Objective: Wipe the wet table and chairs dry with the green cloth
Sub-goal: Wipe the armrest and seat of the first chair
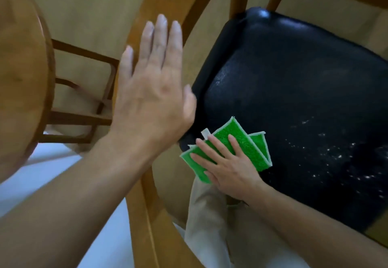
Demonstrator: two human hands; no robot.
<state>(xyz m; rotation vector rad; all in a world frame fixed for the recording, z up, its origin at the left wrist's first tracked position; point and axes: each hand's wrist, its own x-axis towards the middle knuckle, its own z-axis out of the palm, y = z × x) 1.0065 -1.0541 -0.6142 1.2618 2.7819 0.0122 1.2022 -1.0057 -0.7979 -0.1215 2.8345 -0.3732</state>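
Note:
A folded green cloth with a white border lies on the near left corner of a chair's black padded seat. My right hand presses flat on the cloth with straight fingers. Water droplets glisten on the seat to the right of the cloth. My left hand is open, fingers straight, held over the chair's curved light wooden back rail; contact with the rail cannot be told.
A round wooden table top fills the left edge, with darker wooden chair frames beneath it. The floor is beige. My trouser leg stands next to the seat's front edge.

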